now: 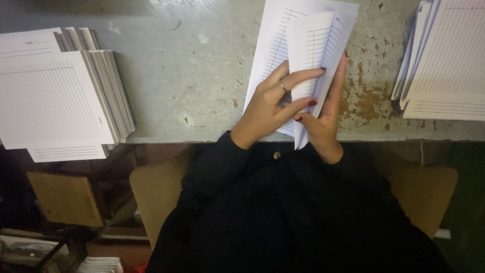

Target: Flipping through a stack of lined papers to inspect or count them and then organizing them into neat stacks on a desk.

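A worn grey table [192, 76] spreads beyond both hands. Well left of the left hand [270, 103] sits a stack of lined pads [55, 96]; well right of the right hand [323, 119], another stack of lined sheets [444, 60]. Between the hands, a folded lined sheet [310, 45] stands over loose sheets [275, 40]. The left fingers press its front; the right hand grips it from behind.

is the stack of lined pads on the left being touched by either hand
No, both the left hand and the right hand grip folded lined sheets at the table's middle, well apart from the stack of lined pads.
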